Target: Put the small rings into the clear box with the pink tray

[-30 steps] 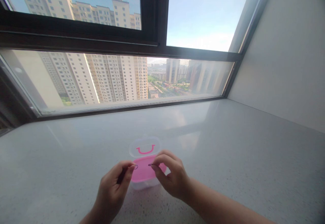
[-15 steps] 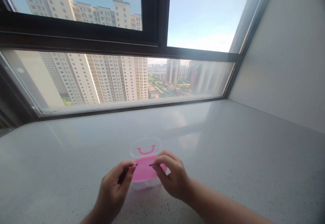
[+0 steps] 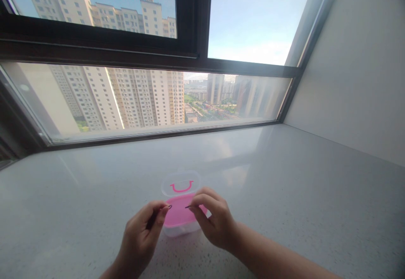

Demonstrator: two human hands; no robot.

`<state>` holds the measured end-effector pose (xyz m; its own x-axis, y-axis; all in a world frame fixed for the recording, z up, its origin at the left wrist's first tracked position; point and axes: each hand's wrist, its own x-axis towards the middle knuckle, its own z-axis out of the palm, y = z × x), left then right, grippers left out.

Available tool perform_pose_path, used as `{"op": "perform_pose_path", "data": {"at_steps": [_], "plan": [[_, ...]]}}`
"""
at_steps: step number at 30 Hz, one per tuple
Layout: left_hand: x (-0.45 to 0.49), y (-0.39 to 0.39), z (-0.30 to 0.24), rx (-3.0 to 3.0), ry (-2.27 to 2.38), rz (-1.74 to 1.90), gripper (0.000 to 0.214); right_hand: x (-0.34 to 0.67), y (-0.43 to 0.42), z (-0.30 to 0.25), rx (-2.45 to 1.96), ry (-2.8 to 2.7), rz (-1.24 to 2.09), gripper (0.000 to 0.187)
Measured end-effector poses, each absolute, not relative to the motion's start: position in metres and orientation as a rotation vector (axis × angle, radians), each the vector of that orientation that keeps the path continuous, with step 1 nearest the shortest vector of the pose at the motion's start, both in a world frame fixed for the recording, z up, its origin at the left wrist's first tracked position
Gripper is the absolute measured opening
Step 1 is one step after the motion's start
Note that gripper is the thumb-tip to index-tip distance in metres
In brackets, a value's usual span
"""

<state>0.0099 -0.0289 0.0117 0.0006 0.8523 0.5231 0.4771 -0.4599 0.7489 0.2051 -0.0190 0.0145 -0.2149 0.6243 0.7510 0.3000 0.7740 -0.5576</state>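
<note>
My left hand (image 3: 141, 230) pinches a small dark loop (image 3: 170, 207) between thumb and forefinger. Between the thumb and forefinger of my right hand (image 3: 217, 218) is a thin dark piece (image 3: 187, 206), its tip pointing left. A short gap separates the two dark ends; whether they belong to one object is hidden. Both hands are above a clear plastic box with a pink inner tray (image 3: 179, 215). Behind the tray is the box's clear lid (image 3: 166, 186), which has a pink handle (image 3: 182, 188).
The box rests on a pale speckled windowsill (image 3: 284, 194). A dark-framed window (image 3: 202, 61) runs along the back, with tall buildings outside. To the right rises a plain wall (image 3: 354, 80).
The loop in my left hand has turned slightly and now shows as a rounder curve. My hands have otherwise barely moved.
</note>
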Motion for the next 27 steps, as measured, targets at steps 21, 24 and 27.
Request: {"op": "perform_pose_path", "data": {"at_steps": [21,24,27], "plan": [[0.0107,-0.0295,0.0128,1.921,1.368,1.466,0.021,0.2068,-0.0187,0.0127,-0.711,-1.818,0.389,0.012],[0.0108,-0.0295,0.0131,1.92,1.357,1.472,0.02,0.2071,-0.0189,0.0133,-0.711,-1.821,0.39,0.012],[0.0105,-0.0294,0.013,1.921,1.344,1.462,0.019,0.207,-0.0189,0.0133,-0.709,-1.822,0.384,0.011]]}}
